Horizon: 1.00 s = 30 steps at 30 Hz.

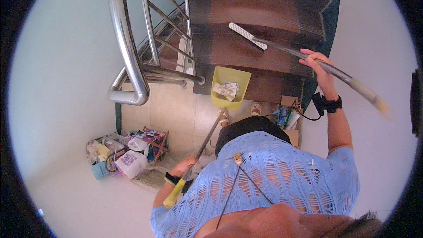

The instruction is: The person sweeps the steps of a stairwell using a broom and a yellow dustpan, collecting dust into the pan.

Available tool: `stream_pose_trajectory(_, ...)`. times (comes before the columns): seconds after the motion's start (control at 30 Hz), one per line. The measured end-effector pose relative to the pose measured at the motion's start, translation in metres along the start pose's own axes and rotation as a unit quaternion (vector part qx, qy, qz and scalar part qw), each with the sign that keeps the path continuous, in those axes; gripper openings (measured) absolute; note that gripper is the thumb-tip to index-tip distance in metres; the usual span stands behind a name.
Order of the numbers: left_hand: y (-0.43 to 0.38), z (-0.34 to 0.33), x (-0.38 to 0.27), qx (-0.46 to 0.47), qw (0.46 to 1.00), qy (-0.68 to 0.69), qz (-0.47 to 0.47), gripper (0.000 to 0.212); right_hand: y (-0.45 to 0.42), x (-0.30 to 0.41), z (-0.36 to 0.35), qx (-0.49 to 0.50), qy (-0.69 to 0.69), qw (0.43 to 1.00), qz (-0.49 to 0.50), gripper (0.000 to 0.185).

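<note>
My right hand (pixel 319 62) grips the metal handle of a broom (pixel 248 35), whose white head rests slantwise on a dark reddish-brown stair tread (pixel 264 56). The broom's pole runs on past my wrist towards the right wall. Low on the left, my left hand (pixel 185 166) is closed around the pole of a long-handled yellow dustpan (pixel 246 72), near its yellow end grip. The pan lies at the foot of the stairs, just ahead of my feet, with crumpled white paper (pixel 228 90) and some dark debris in it.
A stainless-steel railing (pixel 124 39) rises left of the stairs. Bags and a basket of items (pixel 105 148) stand at the lower left, beside a folding stool with patterned fabric (pixel 158 142). A cardboard box (pixel 292 135) and packages stand by the right wall. Tiled floor (pixel 172 112) lies below the steps.
</note>
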<state>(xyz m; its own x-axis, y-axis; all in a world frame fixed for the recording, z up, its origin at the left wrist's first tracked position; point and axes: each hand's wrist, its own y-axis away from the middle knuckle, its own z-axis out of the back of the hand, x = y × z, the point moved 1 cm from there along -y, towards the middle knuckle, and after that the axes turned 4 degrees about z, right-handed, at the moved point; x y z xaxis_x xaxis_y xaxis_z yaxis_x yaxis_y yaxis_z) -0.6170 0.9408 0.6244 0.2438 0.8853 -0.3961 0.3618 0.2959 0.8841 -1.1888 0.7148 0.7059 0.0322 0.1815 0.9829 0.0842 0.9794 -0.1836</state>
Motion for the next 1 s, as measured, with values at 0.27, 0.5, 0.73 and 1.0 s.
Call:
stream_pose_trajectory(0.27, 0.041, -0.039, -0.134, -0.011, 0.954, -0.175, -0.245, 0.010, -0.027, 0.012, 0.053, -0.125, -0.182, 0.975, -0.018, 0.018)
stream_pose_trajectory(0.5, 0.029, -0.041, -0.225, -0.097, 0.980, -0.138, -0.104, 0.006, -0.116, -0.028, 0.040, -0.169, -0.343, 0.920, -0.086, 0.015)
stream_pose_trajectory(0.73, -0.028, -0.006, -0.280, -0.029, 0.984, -0.092, -0.151, 0.008, -0.234, -0.095, -0.006, -0.184, -0.413, 0.875, -0.175, 0.010)
stream_pose_trajectory(1.0, -0.042, 0.008, -0.366, 0.036, 0.989, -0.104, -0.097, 0.010, -0.327, -0.128, -0.074, -0.220, -0.422, 0.842, -0.253, 0.017)
